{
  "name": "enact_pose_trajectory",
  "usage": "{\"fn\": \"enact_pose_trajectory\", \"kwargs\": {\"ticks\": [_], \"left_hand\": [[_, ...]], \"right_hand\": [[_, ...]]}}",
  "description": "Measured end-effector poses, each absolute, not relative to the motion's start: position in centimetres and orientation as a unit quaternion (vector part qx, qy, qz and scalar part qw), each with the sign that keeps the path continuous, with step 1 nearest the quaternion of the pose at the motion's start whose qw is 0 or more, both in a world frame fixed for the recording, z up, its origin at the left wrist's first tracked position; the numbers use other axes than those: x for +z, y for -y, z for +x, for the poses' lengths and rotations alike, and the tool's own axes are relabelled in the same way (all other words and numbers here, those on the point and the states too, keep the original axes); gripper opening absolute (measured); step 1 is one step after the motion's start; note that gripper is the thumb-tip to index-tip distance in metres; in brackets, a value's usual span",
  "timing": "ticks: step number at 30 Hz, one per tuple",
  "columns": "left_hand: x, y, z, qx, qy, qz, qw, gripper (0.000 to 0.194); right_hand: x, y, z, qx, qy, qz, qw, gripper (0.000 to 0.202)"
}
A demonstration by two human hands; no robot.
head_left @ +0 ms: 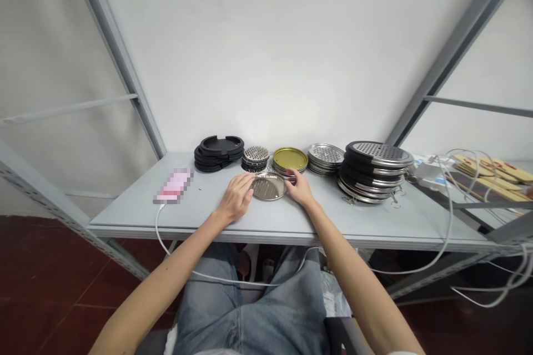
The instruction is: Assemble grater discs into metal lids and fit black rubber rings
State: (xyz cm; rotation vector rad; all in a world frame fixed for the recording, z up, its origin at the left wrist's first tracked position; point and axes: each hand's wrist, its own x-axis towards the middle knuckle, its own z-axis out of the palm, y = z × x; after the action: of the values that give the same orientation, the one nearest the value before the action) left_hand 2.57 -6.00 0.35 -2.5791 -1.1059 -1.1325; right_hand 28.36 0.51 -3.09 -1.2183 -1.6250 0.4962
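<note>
A shiny round metal plate [270, 188] lies low over the front middle of the grey table, between my two hands. My left hand [237, 198] grips its left rim, fingers on top and thumb along the near side. On the opposite rim, the curled fingers of my right hand [298, 187] hold the plate. Just behind it stands a short stack of gold-coloured round lids [290, 158]. Left of those is a stack of small studded metal discs [255, 156]. Perforated silver discs [326, 155] are piled to the right of the gold lids.
Black plastic rings [219, 150] are stacked at the back left. At the right rises a tall stack of black-rimmed perforated discs [375, 169]. A phone [174, 184] with a white cable [157, 227] lies at left. Metal posts [120, 55] frame the table [137, 208].
</note>
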Motion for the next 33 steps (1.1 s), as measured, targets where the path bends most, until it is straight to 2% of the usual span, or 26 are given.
{"fn": "enact_pose_trajectory", "kwargs": {"ticks": [2, 7, 14, 20, 22, 26, 29, 33], "left_hand": [[0.0, 5.9, 2.6, -0.383, 0.365, -0.847, 0.047, 0.047], [0.0, 5.6, 2.6, -0.384, 0.359, -0.850, 0.044, 0.047], [0.2, 5.6, 2.9, -0.373, 0.346, -0.860, 0.039, 0.045], [0.4, 5.7, 3.2, -0.366, 0.335, -0.867, 0.045, 0.041], [0.4, 5.8, 3.2, -0.374, 0.339, -0.862, 0.054, 0.033], [0.4, 5.4, 3.0, -0.409, 0.377, -0.829, 0.061, 0.005], [0.3, 4.6, 2.5, -0.418, 0.413, -0.807, 0.051, 0.014], [-0.2, 3.6, 2.1, -0.427, 0.436, -0.792, 0.023, 0.021]], "right_hand": [[-2.8, -0.2, 28.3, 0.180, 0.690, -0.476, 0.515, 0.048], [-2.2, 0.7, 28.1, 0.128, 0.735, -0.416, 0.520, 0.038], [-2.2, 0.7, 28.0, 0.123, 0.728, -0.414, 0.532, 0.017], [-1.8, 1.0, 28.1, 0.144, 0.713, -0.428, 0.537, 0.018], [-1.6, 1.1, 28.1, 0.149, 0.695, -0.443, 0.547, 0.020], [-1.4, 1.1, 28.2, 0.116, 0.655, -0.478, 0.573, 0.024], [-1.4, 1.0, 28.4, 0.096, 0.636, -0.494, 0.585, 0.025], [-1.8, 0.8, 28.5, 0.156, 0.656, -0.479, 0.561, 0.025]]}}
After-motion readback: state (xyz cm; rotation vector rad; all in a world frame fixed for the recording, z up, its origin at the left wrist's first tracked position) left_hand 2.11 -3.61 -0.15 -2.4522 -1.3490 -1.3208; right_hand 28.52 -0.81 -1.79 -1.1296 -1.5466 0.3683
